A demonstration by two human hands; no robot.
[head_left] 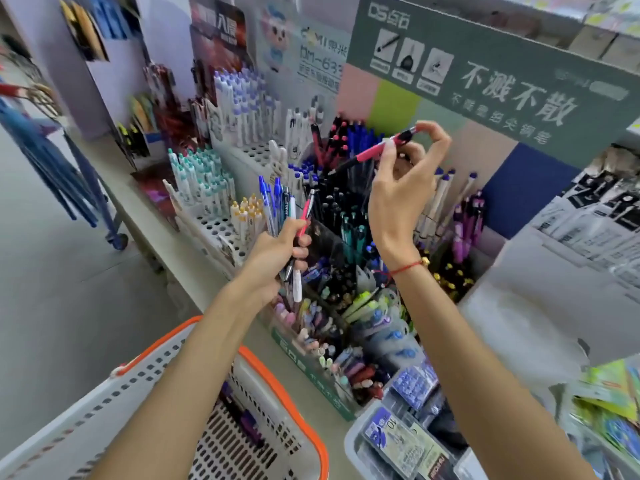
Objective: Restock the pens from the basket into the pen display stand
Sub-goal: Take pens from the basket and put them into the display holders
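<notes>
My right hand [401, 188] pinches a pink and black pen [372, 152] by its upper end, held slanted with its tip pointing down-left over the dark compartments of the pen display stand [341, 216]. My left hand [277, 252] grips a bunch of pens [282, 206], blue, white, grey and pink, held upright just left of the stand. The white basket [266, 382] with an orange rim sits at the bottom left under my left forearm; a few dark pens [242, 415] lie inside it.
White perforated racks [221, 226] with white pens stand left of the display. A green signboard [491, 81] rises behind it. A clear tray [391, 441] of packaged refills sits at the bottom right. Grey boxes [554, 271] stand to the right. A blue cart [86, 188] is on the floor at left.
</notes>
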